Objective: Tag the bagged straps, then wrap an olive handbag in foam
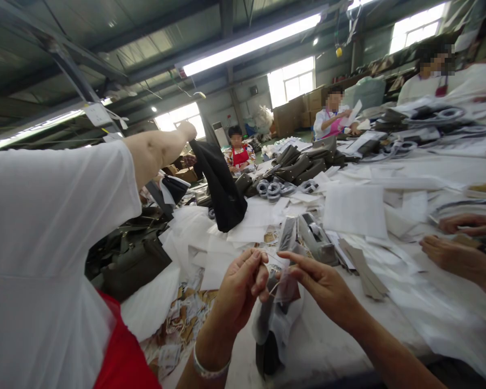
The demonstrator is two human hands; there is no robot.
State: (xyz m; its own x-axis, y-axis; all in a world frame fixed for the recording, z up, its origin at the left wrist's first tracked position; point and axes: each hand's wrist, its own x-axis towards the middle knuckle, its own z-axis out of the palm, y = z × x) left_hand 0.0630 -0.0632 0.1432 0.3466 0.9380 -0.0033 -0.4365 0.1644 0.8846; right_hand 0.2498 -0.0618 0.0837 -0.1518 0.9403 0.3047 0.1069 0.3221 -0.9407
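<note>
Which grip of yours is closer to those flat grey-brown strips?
Right. The right grip is just left of the strips, apart from them in view; the left grip is farther left, past the right one.

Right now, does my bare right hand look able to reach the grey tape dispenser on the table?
Probably yes: the grey tape dispenser sits just beyond your right hand, with nothing solid apparent between them, though that hand looks busy beside clear plastic film.
</note>
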